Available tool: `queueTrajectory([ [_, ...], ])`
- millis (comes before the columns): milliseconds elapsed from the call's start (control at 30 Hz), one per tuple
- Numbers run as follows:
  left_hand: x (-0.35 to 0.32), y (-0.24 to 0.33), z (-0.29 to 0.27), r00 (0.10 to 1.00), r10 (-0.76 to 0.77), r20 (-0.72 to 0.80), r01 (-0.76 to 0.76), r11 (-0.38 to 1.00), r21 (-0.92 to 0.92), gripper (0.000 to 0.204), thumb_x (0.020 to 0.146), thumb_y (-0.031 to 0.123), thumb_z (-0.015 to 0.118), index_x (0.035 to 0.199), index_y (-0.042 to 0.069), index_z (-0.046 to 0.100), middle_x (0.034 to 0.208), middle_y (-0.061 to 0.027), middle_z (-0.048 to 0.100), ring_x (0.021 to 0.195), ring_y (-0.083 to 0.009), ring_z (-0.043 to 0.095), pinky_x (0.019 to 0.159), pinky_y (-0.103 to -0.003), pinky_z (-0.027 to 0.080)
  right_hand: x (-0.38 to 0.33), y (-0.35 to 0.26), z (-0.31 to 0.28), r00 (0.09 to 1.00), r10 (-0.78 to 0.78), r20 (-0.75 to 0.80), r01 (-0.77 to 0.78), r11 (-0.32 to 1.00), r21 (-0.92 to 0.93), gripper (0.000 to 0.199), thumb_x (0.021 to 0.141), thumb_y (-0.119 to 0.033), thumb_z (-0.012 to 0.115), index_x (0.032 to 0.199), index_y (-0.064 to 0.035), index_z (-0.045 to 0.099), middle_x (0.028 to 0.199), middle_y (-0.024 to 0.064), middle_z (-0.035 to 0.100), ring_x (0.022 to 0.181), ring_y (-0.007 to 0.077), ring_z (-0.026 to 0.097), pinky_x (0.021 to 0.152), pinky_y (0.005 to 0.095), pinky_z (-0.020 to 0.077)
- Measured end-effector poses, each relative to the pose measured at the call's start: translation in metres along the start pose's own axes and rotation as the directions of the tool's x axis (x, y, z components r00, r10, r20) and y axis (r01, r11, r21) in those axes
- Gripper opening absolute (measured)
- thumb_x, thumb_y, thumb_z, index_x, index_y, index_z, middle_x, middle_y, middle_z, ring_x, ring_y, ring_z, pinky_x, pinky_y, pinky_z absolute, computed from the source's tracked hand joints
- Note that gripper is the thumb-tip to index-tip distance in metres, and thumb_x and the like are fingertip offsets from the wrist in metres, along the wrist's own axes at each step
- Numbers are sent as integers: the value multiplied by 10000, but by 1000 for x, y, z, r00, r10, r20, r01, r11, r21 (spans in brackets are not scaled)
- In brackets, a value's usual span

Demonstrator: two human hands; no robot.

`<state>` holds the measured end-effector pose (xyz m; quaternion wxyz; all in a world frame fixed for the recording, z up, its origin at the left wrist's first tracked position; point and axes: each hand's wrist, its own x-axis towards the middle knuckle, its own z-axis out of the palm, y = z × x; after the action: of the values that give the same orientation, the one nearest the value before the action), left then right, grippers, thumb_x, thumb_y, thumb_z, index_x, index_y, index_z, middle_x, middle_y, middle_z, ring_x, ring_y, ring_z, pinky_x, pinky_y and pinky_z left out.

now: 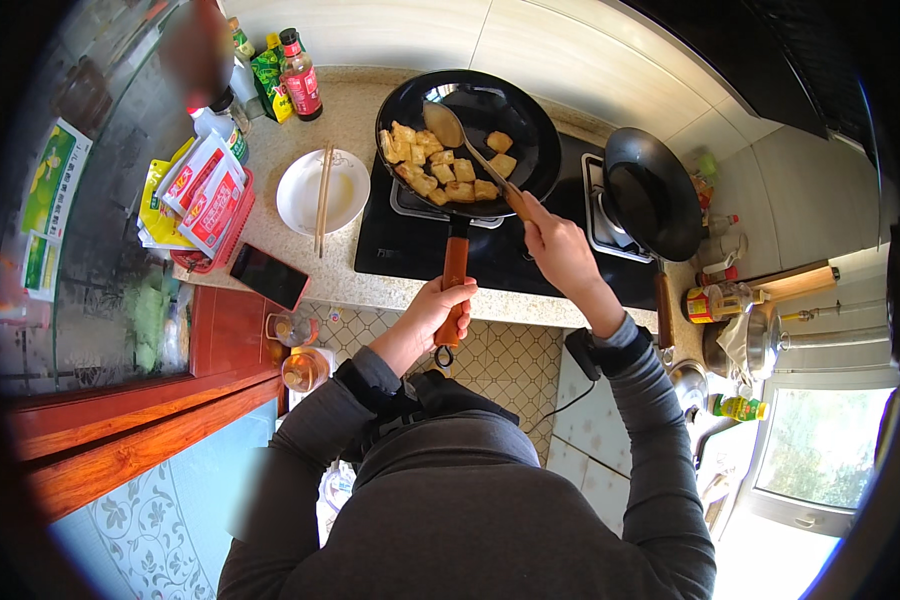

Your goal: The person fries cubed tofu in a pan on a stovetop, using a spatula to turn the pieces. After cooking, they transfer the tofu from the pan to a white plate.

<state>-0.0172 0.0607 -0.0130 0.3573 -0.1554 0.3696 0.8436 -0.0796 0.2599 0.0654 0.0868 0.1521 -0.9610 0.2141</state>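
My left hand (437, 310) is wrapped round the wooden handle (456, 265) of a black wok (525, 135) on the left burner. In the wok lie several golden-brown fried pieces, perhaps tofu (444, 173), mostly at its left and near side, with two pieces apart to the right. My right hand (560, 248) grips the wooden handle of a metal spatula (444, 124). The spatula's blade rests inside the wok, by the far edge of the pieces. Left of the wok stands a white bowl (295, 208) with a pair of chopsticks (324, 200) laid across it.
A second dark pan (653, 190) sits on the right burner. Beside the bowl are a phone (269, 276), a red basket of packets (232, 235) and a red-labelled sauce bottle (300, 78). Jars (715, 302) and a green bottle (740, 408) line the right side.
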Motion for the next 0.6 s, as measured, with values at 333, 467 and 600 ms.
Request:
queueTrajectory([
  [333, 0, 0, 0, 1000, -3, -10, 3, 1000, 2, 254, 884, 172, 629, 1077, 63, 505, 686, -25, 530, 492, -130, 509, 419, -293, 418, -17, 24, -39, 990, -12, -138, -37, 938, -346, 420, 882, -124, 531, 1286, -20, 476, 680, 170, 594, 613, 337, 614, 567, 431, 508],
  [467, 0, 0, 0, 1000, -5, -13, 5, 1000, 9, 256, 886, 174, 628, 1080, 62, 503, 682, -23, 526, 492, -129, 510, 419, -289, 421, -18, 25, -36, 990, 38, -133, -85, 926, -369, 397, 888, -139, 522, 1253, 13, 486, 683, 175, 601, 613, 338, 616, 563, 432, 508],
  [600, 0, 0, 0, 1000, -1, -6, 1, 1000, 7, 260, 886, 177, 629, 1082, 61, 503, 682, -21, 524, 492, -126, 509, 419, -288, 421, -17, 16, -31, 988, 117, -97, -144, 926, -350, 382, 886, -135, 517, 1233, 24, 493, 705, 187, 619, 631, 347, 623, 591, 442, 514],
])
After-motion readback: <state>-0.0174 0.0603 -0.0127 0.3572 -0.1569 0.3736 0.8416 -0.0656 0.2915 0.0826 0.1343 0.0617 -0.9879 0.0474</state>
